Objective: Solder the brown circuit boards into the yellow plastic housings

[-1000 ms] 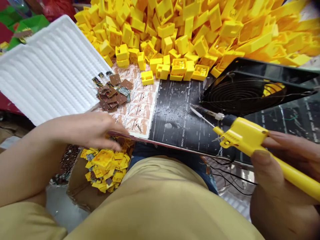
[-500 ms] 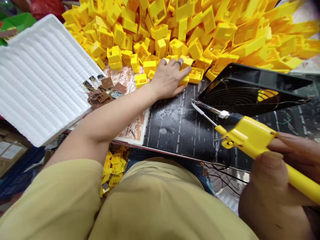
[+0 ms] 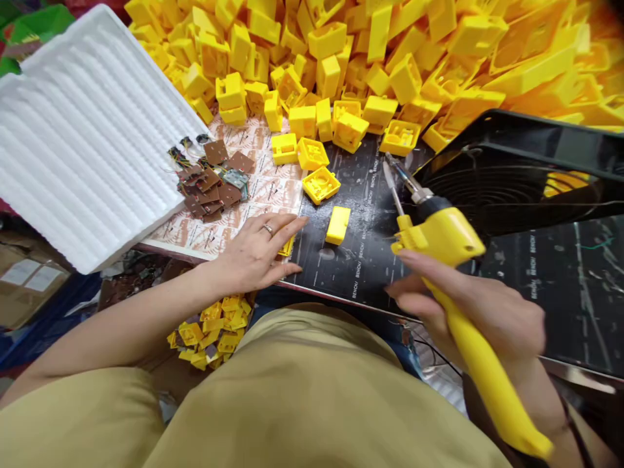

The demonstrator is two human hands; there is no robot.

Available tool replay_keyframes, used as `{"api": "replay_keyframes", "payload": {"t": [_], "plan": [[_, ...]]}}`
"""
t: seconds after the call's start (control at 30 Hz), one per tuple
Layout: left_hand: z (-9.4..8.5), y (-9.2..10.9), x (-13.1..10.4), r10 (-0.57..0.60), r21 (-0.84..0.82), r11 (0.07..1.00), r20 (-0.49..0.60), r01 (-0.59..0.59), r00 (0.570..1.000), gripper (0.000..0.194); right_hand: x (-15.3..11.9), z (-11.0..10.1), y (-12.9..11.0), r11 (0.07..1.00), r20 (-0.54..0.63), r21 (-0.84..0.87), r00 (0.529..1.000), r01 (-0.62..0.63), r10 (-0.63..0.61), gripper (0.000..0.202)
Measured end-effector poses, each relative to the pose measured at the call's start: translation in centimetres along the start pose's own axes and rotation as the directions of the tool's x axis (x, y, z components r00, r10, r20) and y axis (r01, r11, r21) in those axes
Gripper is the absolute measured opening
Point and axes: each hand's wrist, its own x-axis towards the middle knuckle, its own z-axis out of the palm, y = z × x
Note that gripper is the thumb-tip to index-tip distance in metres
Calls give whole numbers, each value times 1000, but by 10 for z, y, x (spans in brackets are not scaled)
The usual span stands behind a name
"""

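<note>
Yellow soldering tool (image 3: 441, 235) clasped in right hand (image 3: 492, 318), tip (image 3: 394, 164) outward, likely for safety.
Left hand (image 3: 251, 252) covers a case (image 3: 287, 247), grip hidden.

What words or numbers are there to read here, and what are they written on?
"BENCH/": repeated in white on the black sheet.
Patterned sheet: small dark print, too small to read.
White labels on the cardboard box: too blurred to read.
Yellow tool in the right hand: no writing that I can make out.
</note>
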Motion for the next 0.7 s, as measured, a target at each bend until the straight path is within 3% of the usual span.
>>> {"api": "replay_keyframes", "payload": {"t": [0.1,0.23,0.33,0.43,0.53,0.6,0.63,0.7], "plan": [[-3,-2,-13,-133,-41,990,-7,133,991,76,29,22,8,988,-21,-61,990,139,-140,22],[-8,3,-17,-223,-29,974,3,223,975,78,53,51,19,990,-24,-14,989,143,-143,42],[-7,9,-12,-283,12,959,26,282,959,70,60,55,16,979,43,-21,978,203,-202,38],[-10,9,-3,-206,-90,973,100,215,974,58,58,40,4,943,125,-143,951,300,-283,29],[-17,6,6,24,-261,965,219,35,975,62,53,24,-5,882,246,-304,924,360,-292,23],[-22,4,10,125,-313,949,257,-40,958,67,51,23,-5,896,248,-264,923,356,-293,27],[-23,3,11,121,-316,948,243,-40,963,66,50,25,-2,915,221,-212,929,343,-297,32],[-25,4,10,-6,-293,955,156,52,988,59,47,31,6,952,162,-98,948,291,-274,46]]}}
